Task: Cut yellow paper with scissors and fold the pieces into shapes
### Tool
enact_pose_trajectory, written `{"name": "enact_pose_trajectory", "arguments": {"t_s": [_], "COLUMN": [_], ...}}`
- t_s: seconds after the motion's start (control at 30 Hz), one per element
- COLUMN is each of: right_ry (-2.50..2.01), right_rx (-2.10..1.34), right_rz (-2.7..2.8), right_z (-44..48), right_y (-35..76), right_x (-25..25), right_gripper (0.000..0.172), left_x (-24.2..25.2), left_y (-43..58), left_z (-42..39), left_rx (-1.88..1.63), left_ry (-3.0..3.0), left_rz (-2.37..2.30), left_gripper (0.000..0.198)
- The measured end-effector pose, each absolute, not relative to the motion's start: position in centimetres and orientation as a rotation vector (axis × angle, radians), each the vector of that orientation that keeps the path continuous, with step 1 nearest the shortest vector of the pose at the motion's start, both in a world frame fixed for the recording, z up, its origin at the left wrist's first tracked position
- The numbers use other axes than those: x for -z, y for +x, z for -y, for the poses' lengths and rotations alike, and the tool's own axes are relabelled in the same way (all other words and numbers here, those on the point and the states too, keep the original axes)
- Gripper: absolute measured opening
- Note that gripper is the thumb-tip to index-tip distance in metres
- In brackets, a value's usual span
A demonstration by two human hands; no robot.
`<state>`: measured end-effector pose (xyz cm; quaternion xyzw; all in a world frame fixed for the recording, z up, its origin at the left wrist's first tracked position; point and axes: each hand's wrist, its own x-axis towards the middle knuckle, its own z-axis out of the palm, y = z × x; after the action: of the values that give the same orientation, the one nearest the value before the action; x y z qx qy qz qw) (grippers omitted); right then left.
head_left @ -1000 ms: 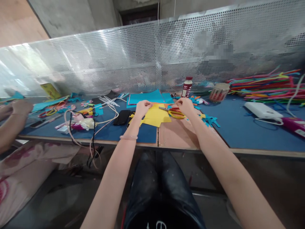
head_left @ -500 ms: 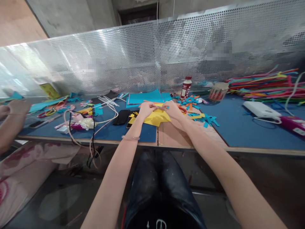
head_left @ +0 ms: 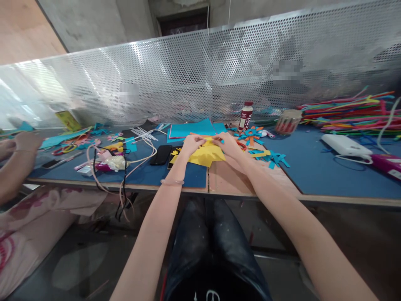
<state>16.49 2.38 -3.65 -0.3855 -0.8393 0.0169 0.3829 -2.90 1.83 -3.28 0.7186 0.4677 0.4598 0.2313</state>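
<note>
My left hand (head_left: 193, 144) and my right hand (head_left: 225, 142) are close together over the table, fingers pinched. Between them they hold a small piece of yellow paper (head_left: 209, 143), one side in each hand. Under it lies a larger yellow paper sheet (head_left: 206, 158) with an angular edge. At this size the fingertips and any fold in the small piece are hard to make out. To the left of the sheet, small yellow cut-outs rest on a dark phone-like object (head_left: 172, 161). Red scissor handles (head_left: 242, 146) show just beyond my right wrist.
Blue paper sheets (head_left: 191, 127) and a bottle (head_left: 246, 116) stand behind my hands. Blue and orange paper strips (head_left: 250, 136) lie right. A black phone (head_left: 161, 154) and cables (head_left: 142, 155) are left. Pipe cleaners (head_left: 347, 110) and a white power bank (head_left: 344, 146) sit far right. Another person's hands (head_left: 23, 144) are far left.
A yellow paper piece now shows more plainly between my fingertips, and my hands have moved slightly apart. The whole view has shifted a little.
</note>
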Motion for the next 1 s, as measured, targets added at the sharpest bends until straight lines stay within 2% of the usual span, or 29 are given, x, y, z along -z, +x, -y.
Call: {"name": "enact_pose_trajectory", "arguments": {"t_s": [0.17, 0.3, 0.73, 1.0], "right_ry": [-0.873, -0.878, -0.979, -0.976], "right_rx": [-0.036, -0.089, -0.436, -0.625], "right_rz": [2.151, 2.162, 2.199, 2.249], "right_z": [-1.4, -1.65, -1.56, -1.3], "right_y": [16.98, 16.69, 16.95, 17.45], "right_x": [3.13, 3.34, 3.0, 3.04], "right_gripper": [0.029, 0.026, 0.024, 0.023], "left_x": [3.09, 2.95, 3.18, 3.22], "left_y": [-2.85, -2.64, -2.52, -2.43], "left_z": [-1.46, -1.3, -1.71, -1.5], "left_rx": [-1.275, -1.272, -1.22, -1.188], "left_ry": [1.899, 1.883, 1.916, 1.9], "left_rz": [-1.206, -1.146, -1.101, -1.086], "left_gripper": [0.03, 0.026, 0.021, 0.026]}}
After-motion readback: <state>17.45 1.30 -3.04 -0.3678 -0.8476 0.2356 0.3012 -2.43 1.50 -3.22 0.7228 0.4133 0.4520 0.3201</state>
